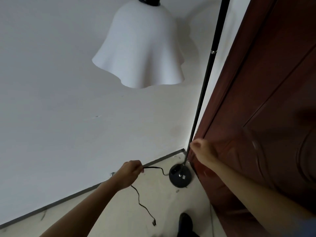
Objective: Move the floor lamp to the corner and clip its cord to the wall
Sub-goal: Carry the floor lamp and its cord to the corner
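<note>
- beside the dark red wooden door [266, 103], the floor lamp's round black base [180, 177] sits on the pale floor [164, 207], tucked into the corner where the white wall [59, 100] meets the door edge.
- up from that base, the thin black pole [205, 86] rises close along the door edge, and the white bell-shaped shade [142, 48] hangs out in front of the wall.
- the right hand [204, 150] is curled against the pole a little above the base; whether the fingers fully wrap it i cannot tell, as the knuckles hide them.
- left of the base, the left hand [130, 173] pinches the black cord [154, 168] between thumb and fingertips, lifting a doubled stretch of it just off the floor near the grey skirting [68, 198].
- from that pinch the cord runs right into the base, and its loose end trails down over the floor to the plug [153, 223], well away from the base.
- a small grey fitting [112, 174] shows on the wall just above the skirting, touching the left wrist's outline; it may be the clip, though it is too small to be sure.
- judgement: the moving step looks done or nearly so, and the cord step is now in hand.
- the next move likely calls for drawing the slack along the skirting away from the base and pressing the cord into the clip, while the right hand steadies the pole so the lamp does not tip.
- a dark shoe [185, 223] stands near the plug, so stepping on the cord is a small risk.
</note>
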Tool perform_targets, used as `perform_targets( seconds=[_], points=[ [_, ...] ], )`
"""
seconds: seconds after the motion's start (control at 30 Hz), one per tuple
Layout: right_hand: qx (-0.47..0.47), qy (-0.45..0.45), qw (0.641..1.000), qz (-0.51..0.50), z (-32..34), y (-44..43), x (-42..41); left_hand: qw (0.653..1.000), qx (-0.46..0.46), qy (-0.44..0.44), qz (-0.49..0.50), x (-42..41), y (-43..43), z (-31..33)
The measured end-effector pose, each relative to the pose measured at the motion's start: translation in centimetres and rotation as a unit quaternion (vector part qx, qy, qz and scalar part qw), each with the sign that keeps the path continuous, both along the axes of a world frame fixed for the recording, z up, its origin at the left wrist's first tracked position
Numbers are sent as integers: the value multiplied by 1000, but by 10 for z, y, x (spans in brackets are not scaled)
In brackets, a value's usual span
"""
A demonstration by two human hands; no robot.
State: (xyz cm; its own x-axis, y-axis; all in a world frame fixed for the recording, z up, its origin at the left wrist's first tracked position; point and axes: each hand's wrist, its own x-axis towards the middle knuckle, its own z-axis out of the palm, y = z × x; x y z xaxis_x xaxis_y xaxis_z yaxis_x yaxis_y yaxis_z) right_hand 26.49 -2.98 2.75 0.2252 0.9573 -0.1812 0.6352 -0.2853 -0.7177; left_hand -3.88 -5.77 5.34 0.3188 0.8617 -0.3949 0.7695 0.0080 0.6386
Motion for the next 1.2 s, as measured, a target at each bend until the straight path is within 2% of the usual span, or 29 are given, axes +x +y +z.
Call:
perform_targets(
  seconds=[0.07,0.17,0.33,0.47,0.57,0.67,0.73,0.8,0.9,1.03,1.13,1.2],
  points=[
    [-67,27,990,125,-1,-3,-22,1000,2,1,-10,-1,3,4],
    [-109,-17,966,234,-5,-7,-55,1000,17,1,-16,-6,10,13],
    [-46,-74,952,295,-5,-4,-99,999,19,-26,2,-20,14,28],
    [-4,-91,935,342,0,-1,-121,995,-10,-85,45,-34,11,34],
    [30,-18,964,262,0,5,-118,986,-38,-133,95,-42,5,32],
    [31,84,993,80,1,23,-92,978,-54,-147,140,-51,0,22],
    [23,152,987,-54,3,36,-61,975,-60,-144,156,-59,-4,11],
    [27,203,966,-159,3,41,-25,973,-69,-133,176,-68,-8,-2],
    [33,202,948,-244,-1,30,14,969,-83,-88,213,-77,-14,-20],
    [-43,150,966,-206,-18,-3,32,961,-105,-88,241,-67,-16,-32],
    [-150,60,983,-88,-31,-17,39,958,-106,-113,240,-51,-12,-30],
    [-158,-4,987,-24,-32,-9,45,959,-102,-115,238,-42,-9,-28]
  ],
)
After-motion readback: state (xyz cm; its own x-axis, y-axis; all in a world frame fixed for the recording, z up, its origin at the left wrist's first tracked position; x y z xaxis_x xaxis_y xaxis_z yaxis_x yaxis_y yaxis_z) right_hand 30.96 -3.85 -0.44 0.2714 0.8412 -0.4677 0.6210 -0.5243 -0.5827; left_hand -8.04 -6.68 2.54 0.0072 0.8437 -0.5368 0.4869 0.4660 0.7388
